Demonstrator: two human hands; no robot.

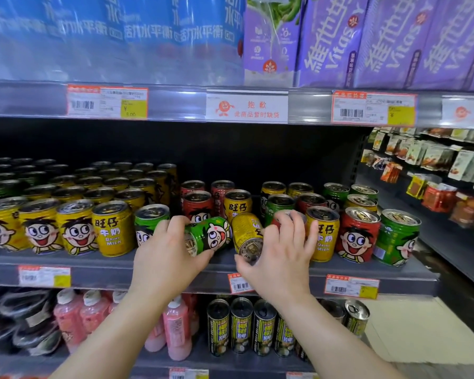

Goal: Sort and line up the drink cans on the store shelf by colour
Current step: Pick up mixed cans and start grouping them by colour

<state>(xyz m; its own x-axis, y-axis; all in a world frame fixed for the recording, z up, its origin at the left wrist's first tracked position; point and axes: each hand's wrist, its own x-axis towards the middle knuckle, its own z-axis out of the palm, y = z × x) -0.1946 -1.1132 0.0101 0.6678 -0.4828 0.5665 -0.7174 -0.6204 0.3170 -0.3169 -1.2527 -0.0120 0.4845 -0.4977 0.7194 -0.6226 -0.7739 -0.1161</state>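
Note:
Small milk drink cans in yellow, green and red stand on the grey middle shelf (107,269). At the left, yellow cans (77,228) are lined up in neat rows, with one upright green can (148,222) beside them. My left hand (170,253) grips a green can (211,235) tipped on its side. My right hand (282,255) holds a tilted yellow can (245,228) with the thumb at its base, and its fingers reach over a red can (285,214) behind. To the right stand mixed cans: yellow (323,233), red (357,233) and green (397,236).
More red cans (197,203) and mixed colours stand behind the hands, with a dark gap at the shelf's back. Blue and purple cartons (326,42) fill the shelf above. Pink bottles (175,324) and tall dark cans (241,324) sit below. A snack aisle (435,173) lies to the right.

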